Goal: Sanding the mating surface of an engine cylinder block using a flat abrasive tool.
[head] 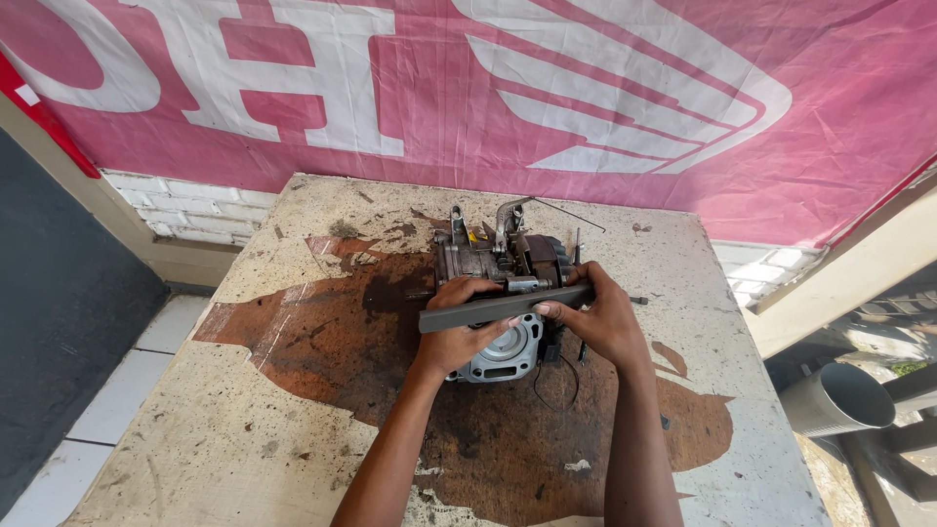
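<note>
A pink and white banner (586, 88) fills the upper part of the frame, hanging behind a worn, pale surface (244, 420) that occupies the centre and lower frame and carries a large dark brown stain (332, 342). At the right edge of the frame, beyond the surface, lies a grey pipe (839, 398). At the centre of the frame a small engine (500, 268) stands on the surface, its round silver flange (508, 353) facing the lower frame and thin black wires (556, 381) trailing beside it. Across the engine, just above the flange, a flat dark grey bar (503, 307) lies nearly level, tilted slightly up to the right. The left hand (461, 327) is closed around the bar's left portion, fingers curled over its top edge; the right hand (600, 317) pinches the bar's right end between thumb and fingers.
</note>
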